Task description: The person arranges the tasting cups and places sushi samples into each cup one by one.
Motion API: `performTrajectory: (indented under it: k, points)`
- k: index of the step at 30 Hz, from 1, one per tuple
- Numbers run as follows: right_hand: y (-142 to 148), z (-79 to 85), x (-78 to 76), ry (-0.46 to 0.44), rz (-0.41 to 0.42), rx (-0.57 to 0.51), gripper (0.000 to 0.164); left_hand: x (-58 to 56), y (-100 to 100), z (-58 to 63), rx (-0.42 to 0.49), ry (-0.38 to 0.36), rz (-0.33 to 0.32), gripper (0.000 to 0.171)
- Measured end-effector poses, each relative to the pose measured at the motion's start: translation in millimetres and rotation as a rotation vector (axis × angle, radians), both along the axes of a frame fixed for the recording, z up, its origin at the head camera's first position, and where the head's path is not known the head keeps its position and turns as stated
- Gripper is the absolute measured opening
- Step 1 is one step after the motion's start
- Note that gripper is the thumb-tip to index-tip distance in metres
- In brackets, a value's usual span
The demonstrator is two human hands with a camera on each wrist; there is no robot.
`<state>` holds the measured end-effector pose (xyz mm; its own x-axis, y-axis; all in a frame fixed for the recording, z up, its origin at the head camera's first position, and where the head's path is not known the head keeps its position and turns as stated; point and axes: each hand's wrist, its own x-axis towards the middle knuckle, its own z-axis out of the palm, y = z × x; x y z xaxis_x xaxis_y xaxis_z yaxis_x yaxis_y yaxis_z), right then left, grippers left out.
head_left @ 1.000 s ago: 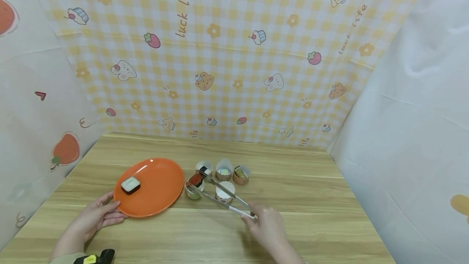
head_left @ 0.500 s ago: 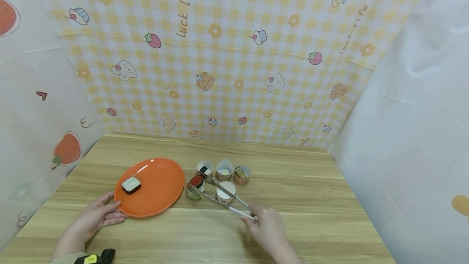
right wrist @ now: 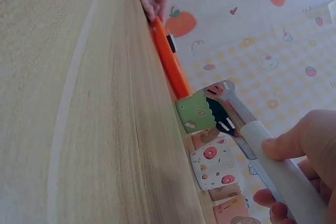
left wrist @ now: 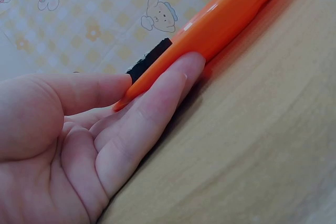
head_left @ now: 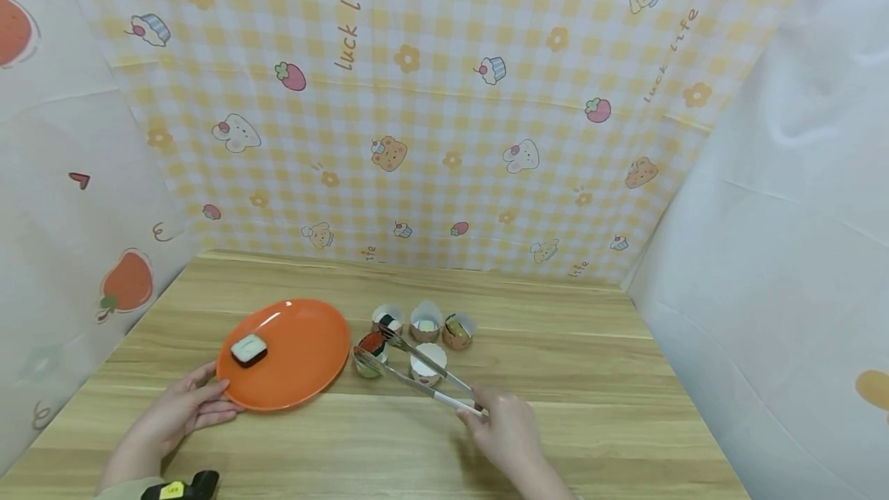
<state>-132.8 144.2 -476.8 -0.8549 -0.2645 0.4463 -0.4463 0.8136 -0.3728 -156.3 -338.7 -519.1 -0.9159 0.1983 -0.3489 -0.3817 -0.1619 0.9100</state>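
Observation:
My left hand (head_left: 182, 411) grips the near left rim of an orange plate (head_left: 299, 369), thumb at the top edge and fingers underneath in the left wrist view. A toy sushi piece (head_left: 248, 349), pale on top with a black side, lies on the plate's left part. With my right hand (head_left: 509, 429) I hold metal tongs (head_left: 447, 400) by their white handles. Their spread tips reach either side of a red-topped sushi piece (head_left: 372, 341) in a green paper cup (right wrist: 193, 115). Whether both tips touch the sushi I cannot tell.
Beside the green cup stand a white paper cup (head_left: 428, 367) and a back row of cups: one with black-and-white sushi (head_left: 387, 322), one with a pale piece (head_left: 426, 326), one with a yellow-green piece (head_left: 455, 328). Patterned cloth (head_left: 444, 199) hangs behind the wooden table (head_left: 576, 376).

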Motion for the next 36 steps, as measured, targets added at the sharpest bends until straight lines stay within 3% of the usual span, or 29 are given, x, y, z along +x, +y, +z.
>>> performTrajectory:
  k: [10,36]
  points:
    - [0.2,1.5,0.3,-0.038,-0.021,0.007,0.034,-1.1,-0.1,-1.5,0.015,0.03,-0.02,0.081]
    - [0.7,3.6,0.6,-0.047,-0.034,0.015,0.036,-0.1,0.6,-0.1,-0.005,0.023,-0.022,0.079]
